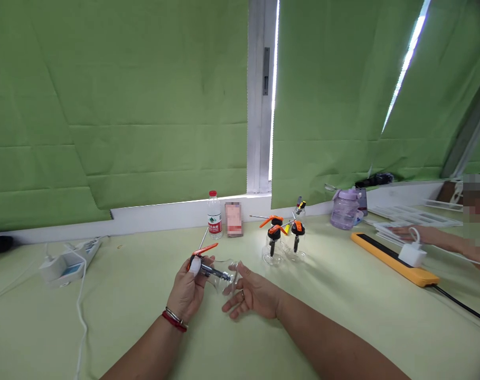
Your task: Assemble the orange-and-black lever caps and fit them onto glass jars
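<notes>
In front of me lies on its side, held above the table, a pump oil can with a clear body, black top, orange lever and thin metal spout. My left hand is closed around its black top, with the thumb on it; there is something white at that thumb. At the base of the clear body is my right hand, its thumb and fingers curved around that end. A dark pump tube shows inside the body. Upright to the right stand similar oil cans with orange levers.
A water bottle and a pinkish box stand by the wall. On the left is a white power strip with cables. At right are an orange power strip, a purple jug and another person's arm.
</notes>
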### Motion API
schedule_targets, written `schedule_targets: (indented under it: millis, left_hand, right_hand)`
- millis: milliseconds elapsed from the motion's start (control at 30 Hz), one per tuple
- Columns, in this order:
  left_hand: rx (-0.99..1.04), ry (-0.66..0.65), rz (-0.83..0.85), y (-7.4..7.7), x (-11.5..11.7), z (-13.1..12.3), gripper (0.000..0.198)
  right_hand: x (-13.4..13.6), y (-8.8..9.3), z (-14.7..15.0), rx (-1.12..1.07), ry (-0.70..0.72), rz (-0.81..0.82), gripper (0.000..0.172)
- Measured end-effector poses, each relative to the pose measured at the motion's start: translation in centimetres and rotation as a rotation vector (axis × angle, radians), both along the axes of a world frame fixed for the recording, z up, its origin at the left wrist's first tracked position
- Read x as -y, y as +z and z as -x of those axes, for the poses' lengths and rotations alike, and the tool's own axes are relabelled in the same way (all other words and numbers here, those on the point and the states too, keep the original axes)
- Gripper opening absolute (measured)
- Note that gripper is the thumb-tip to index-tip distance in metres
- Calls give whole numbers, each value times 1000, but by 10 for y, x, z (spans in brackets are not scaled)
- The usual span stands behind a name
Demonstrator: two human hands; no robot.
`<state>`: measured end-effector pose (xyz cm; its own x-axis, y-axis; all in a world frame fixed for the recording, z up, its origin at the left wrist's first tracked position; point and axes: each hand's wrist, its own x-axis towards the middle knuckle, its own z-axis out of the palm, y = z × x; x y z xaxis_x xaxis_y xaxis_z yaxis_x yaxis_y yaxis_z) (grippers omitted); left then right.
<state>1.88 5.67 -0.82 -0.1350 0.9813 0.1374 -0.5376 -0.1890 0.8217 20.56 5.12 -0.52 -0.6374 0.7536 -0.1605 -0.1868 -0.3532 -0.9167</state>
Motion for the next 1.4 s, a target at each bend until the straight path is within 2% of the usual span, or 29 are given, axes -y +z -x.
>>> schedule_targets:
  millis: [67,133,233,300,367,433,467,500,533,567,633,667,700,733,767,800,900,933,967,1000,1067,1133,1167,1200,1233,1267,1333,1400]
  left_hand:
    - [-108,16,-22,1,5,-3,24]
    - [-267,85,-20,1,9,-5,22]
    - [-483,184,26,4,10,-5,30]
    - [-532,174,76,6,8,-3,33]
    - [-519,124,136,7,4,0,35]
    - [-487,80,179,7,1,2,36]
    - [-472,70,188,6,0,3,36]
    - [-459,72,186,5,-1,4,35]
    - [-453,89,174,4,-1,4,35]
    - [-457,115,152,3,0,3,34]
    - [-493,174,93,0,2,2,33]
    - [-523,195,63,-1,3,1,33]
    - [-554,206,38,-2,4,0,32]
    - [-579,207,24,-2,4,-1,32]
    - [-591,198,23,-3,4,-1,32]
    - [-588,185,34,-3,3,0,32]
    - [-524,151,75,-2,1,3,34]
    - [-512,153,71,-1,1,4,33]
    - [-514,163,56,0,1,4,33]
    - [-527,177,32,1,2,4,32]
    - [-565,193,-23,1,5,2,31]
    - [-590,183,-50,0,6,0,31]
    - [-594,169,-48,-1,6,-1,31]
    - [-593,153,-34,-2,6,-1,31]
    - [-584,135,-8,-3,5,-1,32]
    - [-566,116,23,-4,3,1,32]
    - [-522,77,95,-4,0,4,34]
    - [-496,44,169,-4,-3,7,35]
  right_hand:
    - [1,2,3,-39,-101,30,46]
    - [-1,3,3,-5,-158,28,41]
    - [-3,5,-1,126,-168,-120,43]
    - [-1,9,-6,246,-195,-380,52]
    - [3,14,-11,359,-202,-779,63]
    - [6,18,-14,451,-177,-1172,65]
    - [7,20,-15,480,-162,-1298,65]
    - [8,20,-15,494,-160,-1348,66]
    - [7,20,-15,488,-171,-1318,69]
    - [6,18,-14,462,-183,-1213,73]
    - [3,12,-11,375,-172,-839,75]
    - [1,9,-9,342,-144,-638,70]
    - [0,6,-8,331,-116,-486,65]
    - [-1,4,-7,345,-105,-427,62]
    - [-1,4,-7,380,-115,-477,62]
    - [0,5,-7,425,-135,-627,60]
    - [3,15,-10,498,-119,-1245,51]
    - [4,19,-11,496,-120,-1341,56]
    - [4,22,-11,488,-148,-1341,63]
    - [3,24,-11,471,-204,-1245,71]
    - [0,23,-10,415,-286,-865,77]
    - [-3,17,-9,363,-208,-500,67]
    - [-4,13,-9,367,-148,-418,65]
    - [-3,10,-9,397,-118,-433,65]
    - [-2,8,-8,452,-128,-550,69]
    - [0,7,-8,523,-163,-753,72]
    - [3,7,-7,671,-241,-1308,69]
    - [4,8,-5,777,-263,-1828,54]
